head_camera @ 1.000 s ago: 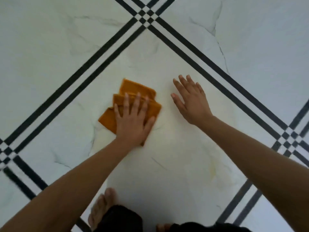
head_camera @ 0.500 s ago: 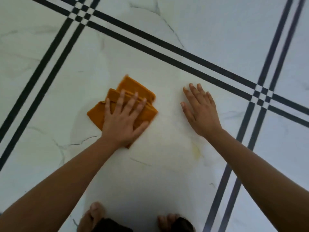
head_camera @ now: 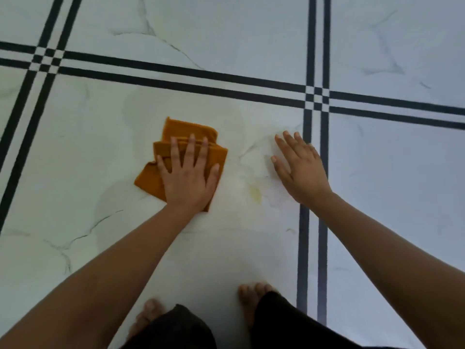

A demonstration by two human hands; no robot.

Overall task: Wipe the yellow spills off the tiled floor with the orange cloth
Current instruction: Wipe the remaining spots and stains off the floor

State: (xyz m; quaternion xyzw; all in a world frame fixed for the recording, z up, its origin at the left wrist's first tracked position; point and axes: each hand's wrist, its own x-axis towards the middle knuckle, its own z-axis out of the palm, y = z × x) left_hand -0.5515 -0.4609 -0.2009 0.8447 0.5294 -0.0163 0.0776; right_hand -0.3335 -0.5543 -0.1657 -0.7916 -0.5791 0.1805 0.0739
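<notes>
Fingers [head_camera: 191, 151] spread flat, left hand [head_camera: 187, 181] pressed the orange cloth [head_camera: 187, 131]; right hand [head_camera: 300, 170] lay splayed, empty, on the tiled floor [head_camera: 226, 248]. Yellow spill [head_camera: 254, 192] sat at the cloth's four o'clock, and a short stroke could miss or smear it.

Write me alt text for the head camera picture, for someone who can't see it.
A person's left hand presses a folded orange cloth flat onto a white tiled floor with black stripes. A faint yellow spill lies between the cloth and the right hand, spread on the tile. Bare feet show below.
</notes>
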